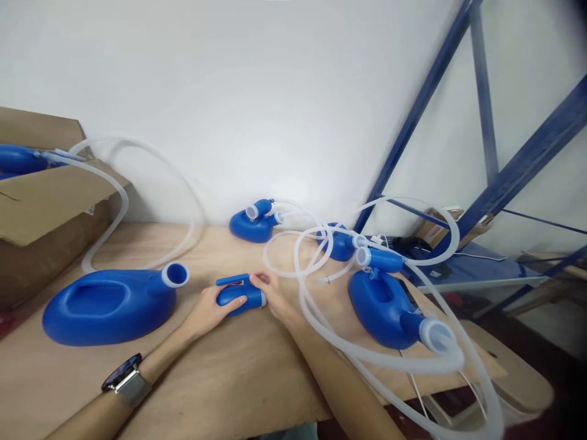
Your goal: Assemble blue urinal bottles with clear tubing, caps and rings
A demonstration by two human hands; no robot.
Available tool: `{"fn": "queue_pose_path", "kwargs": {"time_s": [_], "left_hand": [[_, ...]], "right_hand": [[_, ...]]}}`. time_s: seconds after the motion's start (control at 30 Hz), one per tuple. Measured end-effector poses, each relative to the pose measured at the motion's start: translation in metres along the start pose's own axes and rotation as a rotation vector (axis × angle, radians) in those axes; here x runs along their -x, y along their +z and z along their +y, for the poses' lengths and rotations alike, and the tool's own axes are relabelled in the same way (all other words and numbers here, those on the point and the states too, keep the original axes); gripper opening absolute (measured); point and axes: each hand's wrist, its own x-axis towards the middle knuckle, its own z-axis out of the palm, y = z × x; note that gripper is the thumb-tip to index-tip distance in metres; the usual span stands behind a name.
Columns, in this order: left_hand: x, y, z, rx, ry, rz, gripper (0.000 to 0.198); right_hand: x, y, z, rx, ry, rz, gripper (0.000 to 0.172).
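My left hand (211,310) is wrapped round a small blue plastic fitting (239,292) lying on the wooden table (229,379). My right hand (270,291) pinches the fitting's white-capped right end. A watch (123,374) sits on my left wrist. A large blue plastic container (110,304) with a white-rimmed spout lies just left of my hands. Another blue container (387,305) with clear tubing (321,318) looped around it lies to the right.
Two more blue containers (254,221) (338,241) with tubing lie at the back by the white wall. An open cardboard box (43,208) stands at the left with tubing trailing out. Blue metal shelf struts (518,168) rise at the right, beyond the table's edge.
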Motion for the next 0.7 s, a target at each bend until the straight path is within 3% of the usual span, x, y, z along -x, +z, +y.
{"fn": "queue_pose_path", "kwargs": {"time_s": [0.1, 0.2, 0.43, 0.57, 0.7], "left_hand": [[-0.005, -0.001, -0.006, 0.199, -0.167, -0.013, 0.089], [-0.010, -0.003, -0.010, 0.381, -0.180, 0.005, 0.092], [-0.009, -0.006, 0.000, 0.657, -0.309, 0.076, 0.046], [-0.010, -0.003, 0.006, 0.623, -0.371, 0.076, 0.050], [-0.016, -0.003, -0.009, 0.405, -0.310, 0.080, 0.059]], "right_hand": [[-0.006, 0.005, 0.005, -0.008, 0.028, -0.005, 0.146], [-0.012, 0.008, 0.013, -0.008, 0.071, 0.026, 0.143], [-0.007, 0.006, 0.013, 0.070, 0.014, 0.069, 0.133], [-0.002, 0.005, 0.010, 0.171, -0.042, 0.099, 0.141], [-0.012, 0.009, 0.023, 0.219, 0.128, 0.188, 0.132]]}}
